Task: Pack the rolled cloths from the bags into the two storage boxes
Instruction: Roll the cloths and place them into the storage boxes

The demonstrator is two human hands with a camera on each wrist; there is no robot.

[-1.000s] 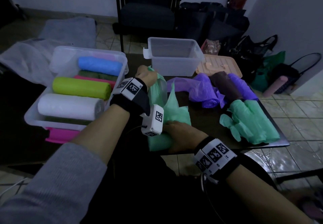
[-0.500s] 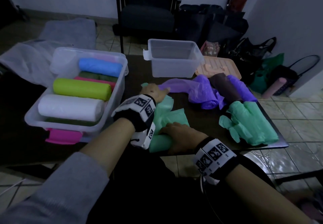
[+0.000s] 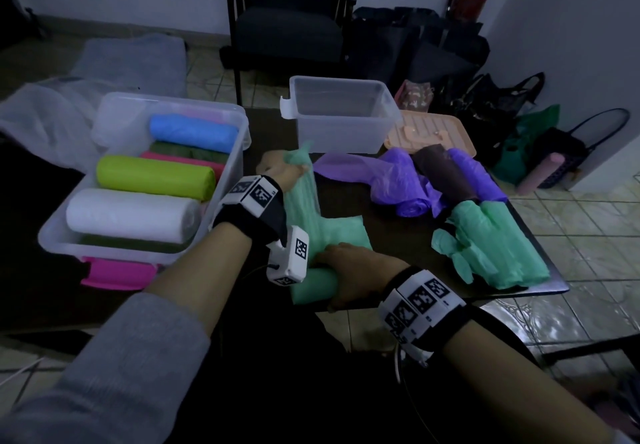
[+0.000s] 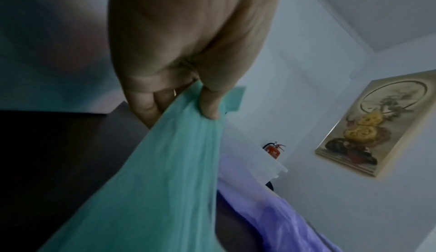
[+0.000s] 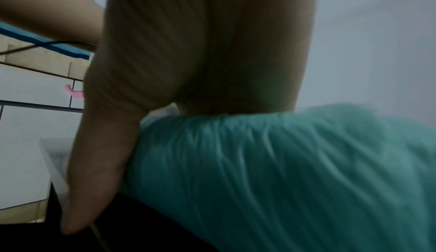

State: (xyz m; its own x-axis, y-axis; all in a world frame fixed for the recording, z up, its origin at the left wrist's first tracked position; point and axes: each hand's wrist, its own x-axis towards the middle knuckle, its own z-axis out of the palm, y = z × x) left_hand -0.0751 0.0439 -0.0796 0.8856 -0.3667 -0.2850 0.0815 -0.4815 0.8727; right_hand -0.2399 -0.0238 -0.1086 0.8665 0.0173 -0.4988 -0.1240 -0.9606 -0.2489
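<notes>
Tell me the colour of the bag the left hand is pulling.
Mint green bag, clearest in the left wrist view.

A dark surface carries two clear storage boxes, a peach lid, purple bags, and green bags.

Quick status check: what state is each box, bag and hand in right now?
Left storage box: open, holding rolled cloths.
Far storage box: open, empty.
Orange lid: off, flat on table.
Near green bag: stretched between the hands.
Left hand: pinches bag's end.
Right hand: grips bagged roll.
Purple bag: crumpled, dark roll exposed.
</notes>
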